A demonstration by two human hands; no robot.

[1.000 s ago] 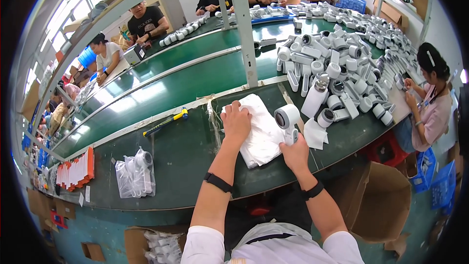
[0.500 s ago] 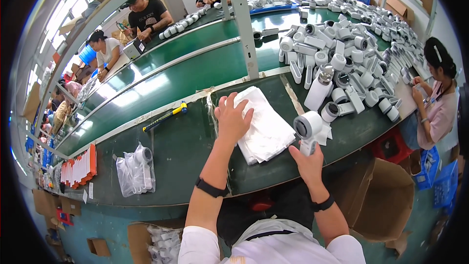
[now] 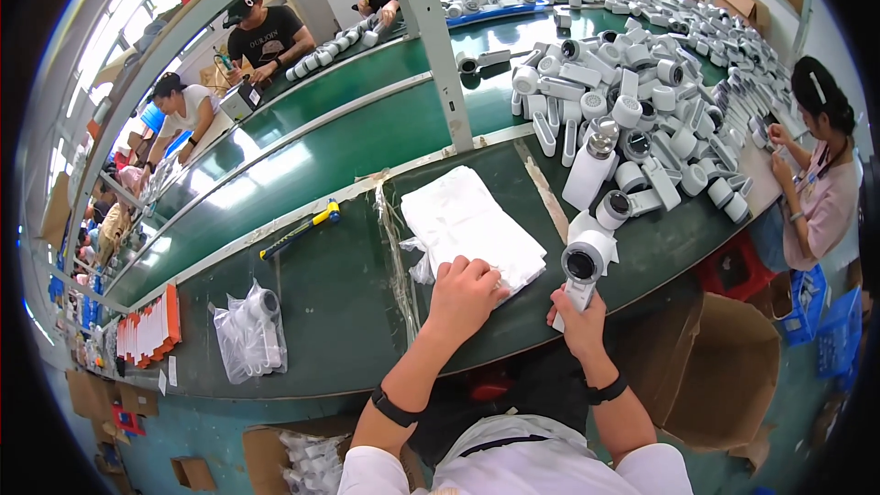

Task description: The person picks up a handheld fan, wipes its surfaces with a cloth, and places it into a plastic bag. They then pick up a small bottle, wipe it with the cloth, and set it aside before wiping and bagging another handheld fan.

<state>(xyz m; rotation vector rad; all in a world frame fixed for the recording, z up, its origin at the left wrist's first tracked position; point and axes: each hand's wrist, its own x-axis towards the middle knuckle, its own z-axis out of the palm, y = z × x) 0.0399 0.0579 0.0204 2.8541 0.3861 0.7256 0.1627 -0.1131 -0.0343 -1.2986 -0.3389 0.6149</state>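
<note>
My right hand (image 3: 579, 321) is wrapped round the handle of a white handheld fan (image 3: 584, 266), its round dark-ringed head pointing up. At the near edge of a stack of thin white plastic bags (image 3: 472, 225), my left hand (image 3: 465, 298) has its fingers curled and pressed together on the edge of a bag; the fingertips are partly hidden. A white spray bottle (image 3: 588, 170) with a metallic top stands beyond the fan. To its right spreads a large heap of white handheld fans (image 3: 655, 110).
On the bench's left lie a clear bag with fans (image 3: 249, 335), a yellow-and-black hammer (image 3: 301, 229) and orange-and-white boxes (image 3: 148, 325). A metal post (image 3: 440, 64) rises beyond the bags. Cardboard boxes (image 3: 720, 371) stand below the bench. A co-worker (image 3: 816, 174) sits at the right, several others across.
My left hand has drawn back from the middle of the stack to its near edge, its fingers closing from spread to curled. The fan in my right hand has come slightly nearer.
</note>
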